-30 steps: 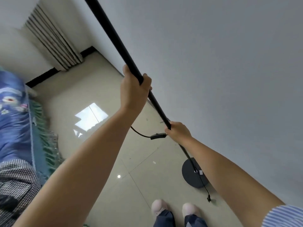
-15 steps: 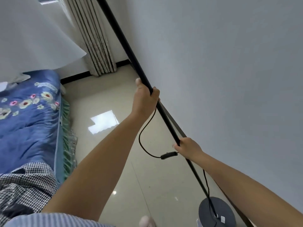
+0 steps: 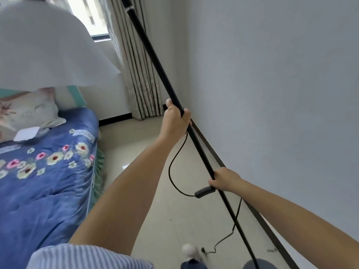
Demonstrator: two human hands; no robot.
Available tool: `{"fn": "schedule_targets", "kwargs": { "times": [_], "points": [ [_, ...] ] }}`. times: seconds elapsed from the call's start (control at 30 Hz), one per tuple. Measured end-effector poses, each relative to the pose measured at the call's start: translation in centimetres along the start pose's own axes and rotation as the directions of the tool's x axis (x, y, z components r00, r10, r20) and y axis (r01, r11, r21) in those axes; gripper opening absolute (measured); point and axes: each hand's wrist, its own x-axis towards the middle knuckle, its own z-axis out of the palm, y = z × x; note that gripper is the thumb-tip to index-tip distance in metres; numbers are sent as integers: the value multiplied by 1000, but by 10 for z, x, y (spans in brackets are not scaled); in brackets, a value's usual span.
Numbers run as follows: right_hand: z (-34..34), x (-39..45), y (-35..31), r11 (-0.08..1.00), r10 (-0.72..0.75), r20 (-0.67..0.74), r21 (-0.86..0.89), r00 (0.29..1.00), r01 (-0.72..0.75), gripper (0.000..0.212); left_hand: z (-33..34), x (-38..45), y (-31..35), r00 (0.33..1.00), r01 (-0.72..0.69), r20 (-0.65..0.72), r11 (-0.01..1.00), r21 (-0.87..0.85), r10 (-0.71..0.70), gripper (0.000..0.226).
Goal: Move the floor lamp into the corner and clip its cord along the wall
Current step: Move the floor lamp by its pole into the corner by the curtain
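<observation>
The floor lamp's black pole [image 3: 149,55] runs tilted from the top centre down to the bottom right. Its white shade [image 3: 42,47] fills the upper left. My left hand [image 3: 175,118] grips the pole high up. My right hand [image 3: 223,179] holds the pole lower down, together with the cord. The black cord [image 3: 171,171] loops below my left hand to an inline switch [image 3: 204,191], then trails down to the floor near my shoe. The round base [image 3: 260,265] just shows at the bottom edge. The room corner [image 3: 174,105] lies ahead, beside the curtain.
A bed with a blue flowered quilt [image 3: 44,171] and a pillow [image 3: 25,111] takes the left side. Beige curtains [image 3: 139,78] hang by the window. The grey wall [image 3: 272,94] with a dark skirting board [image 3: 223,162] runs along the right. Tiled floor [image 3: 139,140] leads toward the corner.
The view has lifted toward the window and corner. I have carried the lamp forward along the wall, both hands keeping their grip. The cord loop hangs lower and the shade has come into view.
</observation>
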Motion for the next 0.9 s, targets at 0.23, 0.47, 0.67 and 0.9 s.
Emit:
{"fn": "schedule_targets", "kwargs": {
  "times": [0.23,0.47,0.67,0.9],
  "points": [
    [-60,175,-60,1000,-21,8,7,1000,21,42,-37,174,-45,999,29,-22,998,50,-28,25],
    [-105,348,-120,1000,-18,-8,25,1000,18,40,-75,342,-106,999,23,-27,999,44,-22,37],
    [-146,509,-174,999,11,-35,46,999,-10,39,-108,503,-161,999,-4,41,998,61,1,43],
    [-195,667,-221,996,60,-72,72,996,-54,38,-131,673,-213,996,-37,84,997,66,31,37]
  ]
}}
